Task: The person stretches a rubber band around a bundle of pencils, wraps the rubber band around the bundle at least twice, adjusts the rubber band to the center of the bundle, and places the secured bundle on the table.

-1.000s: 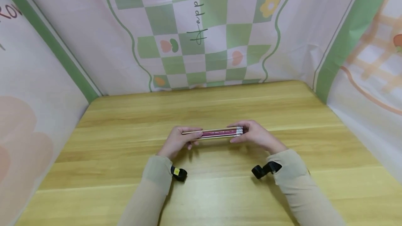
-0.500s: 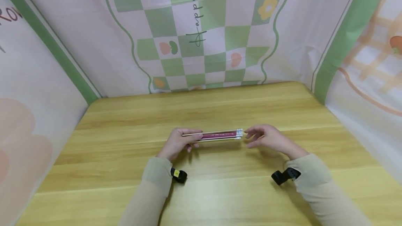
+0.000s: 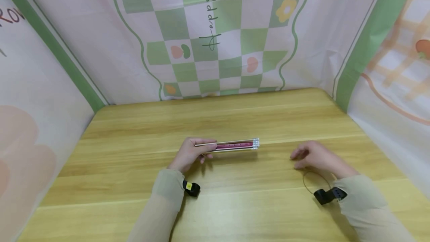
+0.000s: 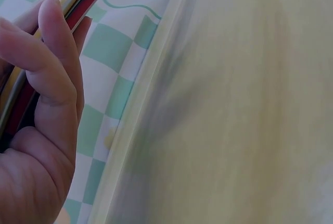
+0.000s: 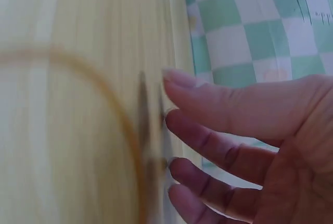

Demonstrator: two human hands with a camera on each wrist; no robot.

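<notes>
We hold the bundle of pencils [image 3: 231, 145] by one end only, with our left hand [image 3: 191, 154] curled round it, so the far, eraser-tipped end sticks out unsupported toward the right; we judge the main risk to be that the loose pencils fan apart or slide out of the grip, since nothing binds them and only a few fingers [image 4: 54, 62] press on them. A tilt of the left wrist could let one roll off onto the table [image 3: 235, 212]. Our right hand [image 3: 315, 157] is well apart from the bundle, out to the right, fingers loosely bent and holding nothing, resting on or just over the wood. Just beside it, on the side nearer our body, lies a thin rubber band [image 3: 315, 183], flat on the table; in the right wrist view it shows as a blurred brown arc [image 5: 109, 109] next to the fingertips [image 5: 179, 78], and we cannot tell whether a fingertip touches it. The band is thin and lies flush, so a pinch could slip off it or flick it away. The bundle itself stays level, just in front of the left hand and between the two hands.
</notes>
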